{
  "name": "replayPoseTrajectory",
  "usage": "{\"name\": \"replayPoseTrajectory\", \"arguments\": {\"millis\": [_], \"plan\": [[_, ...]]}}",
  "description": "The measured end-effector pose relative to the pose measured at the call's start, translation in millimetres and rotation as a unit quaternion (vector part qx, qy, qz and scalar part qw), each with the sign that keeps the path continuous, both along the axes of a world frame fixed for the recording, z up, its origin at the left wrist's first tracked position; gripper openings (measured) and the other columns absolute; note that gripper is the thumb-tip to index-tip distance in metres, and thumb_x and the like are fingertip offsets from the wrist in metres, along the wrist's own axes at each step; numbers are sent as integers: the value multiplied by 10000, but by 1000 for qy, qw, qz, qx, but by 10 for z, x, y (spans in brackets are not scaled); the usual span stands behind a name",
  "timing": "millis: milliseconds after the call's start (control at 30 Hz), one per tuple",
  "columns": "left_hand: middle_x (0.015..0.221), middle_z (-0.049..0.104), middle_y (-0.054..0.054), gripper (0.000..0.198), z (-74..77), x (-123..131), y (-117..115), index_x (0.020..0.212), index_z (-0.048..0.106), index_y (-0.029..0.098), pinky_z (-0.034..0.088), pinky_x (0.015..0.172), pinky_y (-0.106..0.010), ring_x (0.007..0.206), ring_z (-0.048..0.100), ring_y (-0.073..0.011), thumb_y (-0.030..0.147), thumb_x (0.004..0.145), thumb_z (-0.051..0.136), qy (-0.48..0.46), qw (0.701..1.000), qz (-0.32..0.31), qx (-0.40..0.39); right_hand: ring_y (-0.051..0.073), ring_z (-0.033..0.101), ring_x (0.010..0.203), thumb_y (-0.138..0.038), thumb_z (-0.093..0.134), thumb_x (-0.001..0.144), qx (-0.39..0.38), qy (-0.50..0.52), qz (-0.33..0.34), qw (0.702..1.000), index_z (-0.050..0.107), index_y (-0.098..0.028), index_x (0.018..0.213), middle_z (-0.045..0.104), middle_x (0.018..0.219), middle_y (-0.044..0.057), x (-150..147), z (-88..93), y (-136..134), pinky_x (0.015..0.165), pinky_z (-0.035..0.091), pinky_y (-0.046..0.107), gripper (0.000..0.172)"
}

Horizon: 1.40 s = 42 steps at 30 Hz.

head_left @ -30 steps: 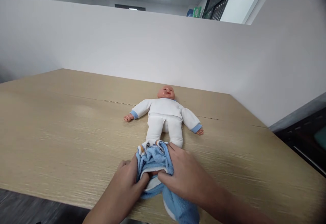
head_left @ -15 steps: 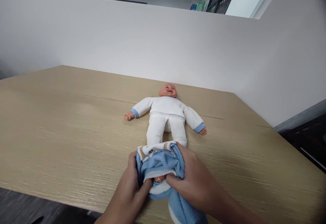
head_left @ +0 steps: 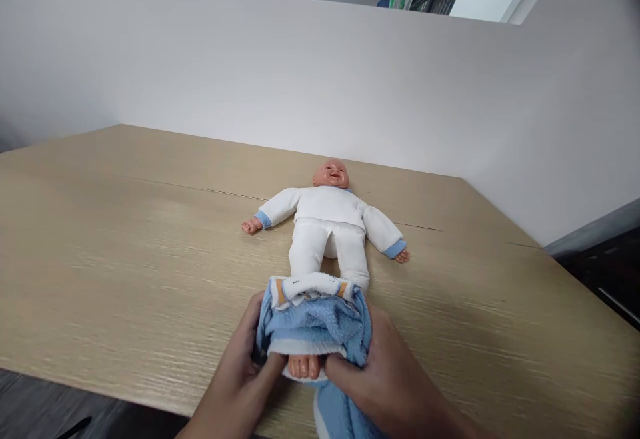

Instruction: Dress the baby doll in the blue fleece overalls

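Pants (head_left: 315, 322): fuzzy blue, white trim, orange patches, bunched at six o'clock on table (head_left: 150, 259), toes (head_left: 304, 366) of doll (head_left: 330, 206) poking out. Left hand (head_left: 243, 352) at nine, right hand (head_left: 385, 359) at three, both curled, gripping pants.

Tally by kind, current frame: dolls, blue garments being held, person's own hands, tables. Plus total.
Doll: 1
Blue garment: 1
Person's own hands, left hand and right hand: 2
Table: 1
Total: 5

Doll (head_left: 330, 206) on table (head_left: 150, 259), wall (head_left: 225, 59) behind; garment (head_left: 313, 322) around doll's foot (head_left: 304, 366).
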<state>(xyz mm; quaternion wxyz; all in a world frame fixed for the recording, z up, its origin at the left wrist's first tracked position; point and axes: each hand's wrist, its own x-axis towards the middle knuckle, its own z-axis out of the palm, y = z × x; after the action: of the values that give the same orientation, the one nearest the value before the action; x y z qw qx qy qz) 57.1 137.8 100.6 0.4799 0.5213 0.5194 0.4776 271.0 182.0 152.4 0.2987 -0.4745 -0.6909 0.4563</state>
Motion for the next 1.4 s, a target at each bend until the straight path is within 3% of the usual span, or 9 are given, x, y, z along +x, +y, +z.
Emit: {"name": "replayPoseTrajectory", "arguments": {"millis": [133, 333, 467, 667, 833, 967, 1167, 1267, 1400], "plan": [[1476, 651, -129, 424, 110, -8, 235, 1355, 638, 213, 504, 1179, -391, 1375, 608, -303, 508, 1051, 633, 24, 998, 7, 63, 219, 755, 879, -74, 655, 802, 34, 42, 52, 997, 747, -245, 904, 790, 899, -19, 4, -5, 186, 864, 607, 333, 219], [1386, 674, -104, 350, 249, -150, 519, 1259, 663, 206, 488, 1134, -360, 1260, 616, -271, 496, 1077, 591, 62, 994, -74, 53, 215, 724, 835, -157, 776, 845, 73, 0, 145, 987, 762, -219, 910, 779, 869, -22, 234, 97, 625, 791, 582, 315, 91], [1168, 711, -82, 352, 390, -284, 654, 1165, 664, 203, 534, 1044, -355, 1154, 635, -271, 534, 1063, 600, 77, 989, -120, 31, 261, 728, 1112, -276, 878, 864, 33, 35, 156, 987, 750, -230, 1226, 798, 1182, 10, 422, 75, 831, 1026, 562, 359, 386], [1372, 652, -90, 372, 531, -441, 781, 1320, 611, 229, 492, 1145, -412, 1300, 609, -278, 438, 1024, 691, 125, 968, -216, 36, 276, 651, 1336, -418, 797, 976, -57, 137, 117, 982, 684, -240, 1406, 744, 1374, 57, 634, -186, 823, 1192, 474, 394, 479], [1683, 396, -95, 668, 489, -495, 852, 1593, 385, 343, 404, 1247, -520, 1479, 456, -318, 530, 1027, 686, 149, 963, -216, 54, 262, 698, 1291, -455, 873, 898, -191, 274, 81, 939, 647, -280, 1471, 735, 1439, 77, 736, -398, 775, 1057, 556, 333, 641], [1677, 394, -71, 670, 691, -308, 993, 1577, 407, 369, 341, 1263, -521, 1505, 397, -328, 626, 1018, 671, 239, 952, -164, 103, 246, 741, 1211, -383, 907, 853, -234, 342, 95, 905, 658, -265, 1457, 762, 1393, 83, 702, -416, 769, 965, 580, 285, 664], [1039, 668, -52, 595, 1059, 64, 1582, 1142, 732, 222, 437, 1057, -468, 1157, 572, -338, 758, 883, 735, 389, 842, -349, 132, 244, 752, 1159, -399, 870, 877, -232, 384, 114, 886, 660, -249, 1460, 779, 1328, 85, 654, -361, 746, 958, 578, 295, 638], [953, 686, -5, 492, 1036, 169, 1895, 1015, 722, 192, 497, 870, -346, 933, 643, -241, 629, 823, 843, 295, 821, -483, 73, 229, 732, 1171, -454, 884, 879, -213, 353, 121, 903, 681, -274, 1435, 773, 1324, 53, 717, -394, 787, 980, 556, 282, 619], [988, 752, -4, 418, 892, 255, 2057, 1013, 734, 182, 546, 842, -299, 931, 696, -228, 406, 724, 936, 161, 825, -542, 31, 186, 716, 1084, -464, 867, 929, -164, 215, 193, 943, 756, -244, 1337, 785, 1210, 32, 869, -478, 889, 940, 540, 249, 477]]}}
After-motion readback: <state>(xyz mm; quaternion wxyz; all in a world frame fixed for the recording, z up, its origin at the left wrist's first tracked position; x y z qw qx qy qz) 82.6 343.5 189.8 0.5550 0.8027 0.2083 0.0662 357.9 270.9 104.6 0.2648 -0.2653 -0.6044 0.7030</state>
